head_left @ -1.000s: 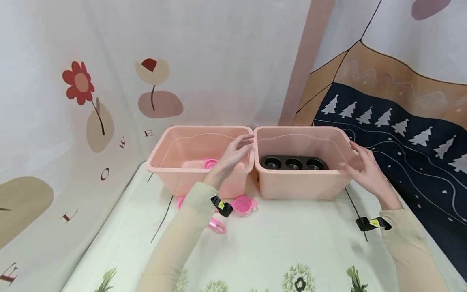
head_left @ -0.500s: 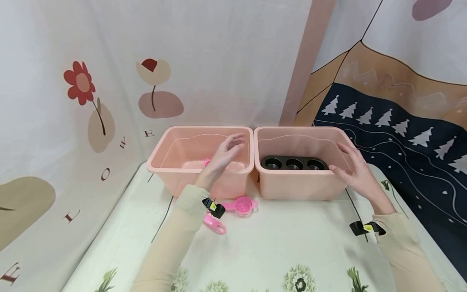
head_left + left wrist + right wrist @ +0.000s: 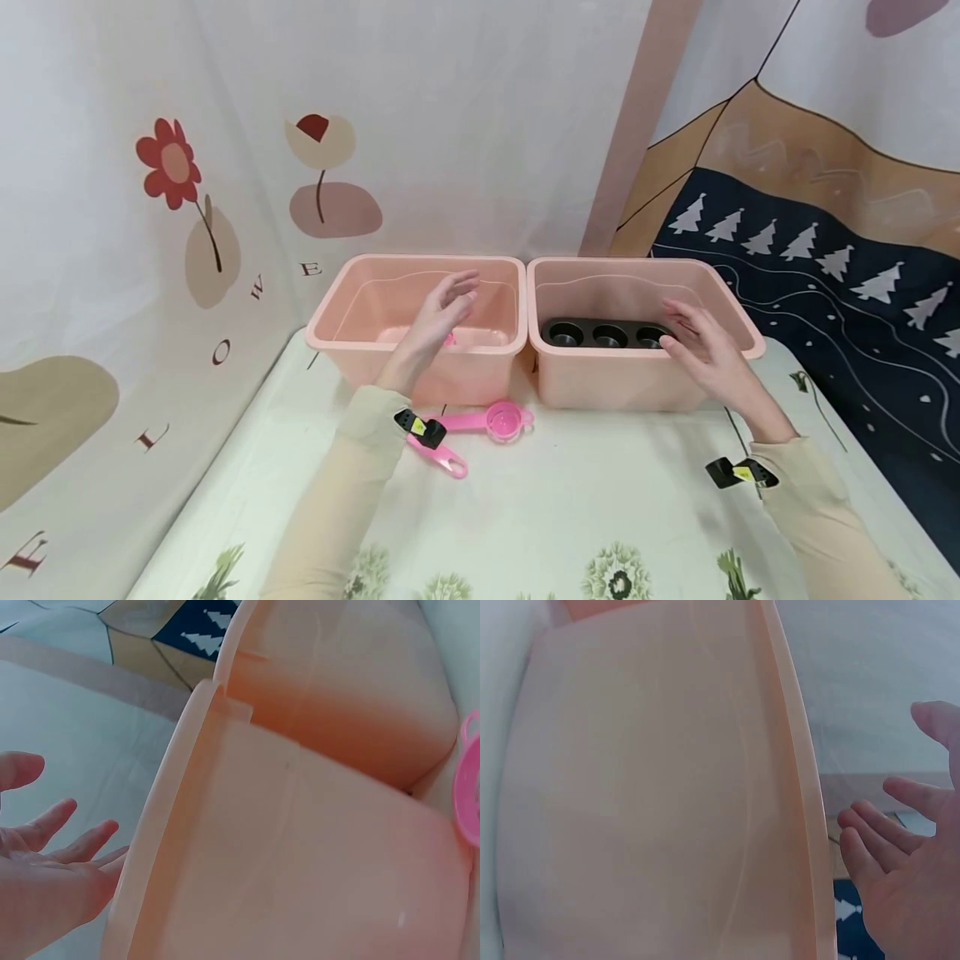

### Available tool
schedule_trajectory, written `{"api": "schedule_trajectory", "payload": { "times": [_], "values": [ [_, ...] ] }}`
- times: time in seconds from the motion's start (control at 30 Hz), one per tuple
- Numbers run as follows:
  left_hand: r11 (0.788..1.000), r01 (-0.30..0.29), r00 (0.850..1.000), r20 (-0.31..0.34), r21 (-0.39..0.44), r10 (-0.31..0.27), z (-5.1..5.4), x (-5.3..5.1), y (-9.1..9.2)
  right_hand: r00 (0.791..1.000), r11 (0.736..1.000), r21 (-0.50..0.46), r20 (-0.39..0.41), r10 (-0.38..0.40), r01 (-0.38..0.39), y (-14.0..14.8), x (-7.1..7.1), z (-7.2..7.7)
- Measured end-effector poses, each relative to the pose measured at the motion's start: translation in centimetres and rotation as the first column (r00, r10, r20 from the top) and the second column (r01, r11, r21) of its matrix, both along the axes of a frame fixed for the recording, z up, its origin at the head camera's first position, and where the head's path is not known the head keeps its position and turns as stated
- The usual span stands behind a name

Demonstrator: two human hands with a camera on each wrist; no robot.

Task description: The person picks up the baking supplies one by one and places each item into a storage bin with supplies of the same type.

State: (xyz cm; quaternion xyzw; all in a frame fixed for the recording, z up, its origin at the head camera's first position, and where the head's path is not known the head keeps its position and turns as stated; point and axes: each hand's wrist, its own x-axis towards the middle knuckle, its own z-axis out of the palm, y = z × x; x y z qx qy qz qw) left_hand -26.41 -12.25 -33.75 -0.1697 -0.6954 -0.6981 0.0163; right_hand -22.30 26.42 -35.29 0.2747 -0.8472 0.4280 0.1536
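My left hand (image 3: 431, 325) hovers over the front of the left pink bin (image 3: 416, 371), its fingers loosely bent and nothing held. In the bin, a small pink item (image 3: 450, 339) is mostly hidden behind that hand. My right hand (image 3: 707, 354) is above the front rim of the right pink bin (image 3: 611, 379), fingers spread, holding nothing. Inside the right bin lies a dark muffin tin (image 3: 587, 332), its cups facing up; its right end is near my right fingertips. Both wrist views show spread fingers beside a bin rim.
Before the left bin, a pink utensil with a round bowl (image 3: 506, 422) lies on the pale tablecloth (image 3: 585, 492). A pink handle (image 3: 447, 460) lies nearer, partly under my left forearm. The bins stand side by side near a printed curtain (image 3: 450, 125).
Both hands have drifted left above the bins. My right hand has come from the right bin's right edge to near the muffin tin's end. Neither hand has picked anything up.
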Motion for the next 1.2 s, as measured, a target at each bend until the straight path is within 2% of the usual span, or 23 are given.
{"api": "schedule_trajectory", "payload": {
  "times": [0.17,0.27,0.43,0.5,0.67,0.73,0.9,1.0,1.2],
  "values": [
    [1.0,-0.015,1.0,-0.009,0.028,0.015,-0.2,0.2,-1.2,0.999,0.999,-0.004,-0.026,0.037,-0.037,-1.2,-0.1,-0.3],
    [1.0,-0.025,1.0,-0.017,0.012,0.026,-0.4,0.4,-1.7,0.997,0.998,-0.002,-0.048,0.057,-0.057,-2.1,0.0,-0.2],
    [0.998,-0.064,0.998,-0.019,-0.004,0.064,-0.5,0.7,-2.5,0.99,0.994,-0.013,-0.087,0.111,-0.112,-4.6,1.5,1.7],
    [0.997,-0.079,0.997,-0.025,-0.008,0.079,-0.5,0.9,-3.0,0.986,0.99,-0.026,-0.094,0.139,-0.142,-5.3,1.6,1.7],
    [0.994,-0.106,0.993,-0.048,-0.034,0.105,-0.6,1.4,-4.1,0.968,0.972,-0.026,-0.105,0.229,-0.232,-5.6,0.4,-0.2],
    [0.993,-0.114,0.992,-0.057,-0.039,0.112,-0.6,1.5,-4.6,0.961,0.965,-0.021,-0.1,0.256,-0.26,-5.9,0.4,-0.5],
    [0.991,-0.126,0.99,-0.075,-0.046,0.122,-0.6,1.9,-5.4,0.95,0.947,-0.07,-0.02,0.312,-0.312,-6.7,0.6,-0.9],
    [0.989,-0.137,0.987,-0.088,-0.06,0.132,-0.6,2.2,-5.8,0.944,0.942,-0.069,0.019,0.329,-0.327,-7.2,0.8,-1.1],
    [0.98,-0.18,0.979,-0.109,-0.083,0.171,-0.5,2.5,-7.1,0.93,0.93,-0.016,-0.03,0.366,-0.366,-7.9,0.9,-1.6]
  ]
}}
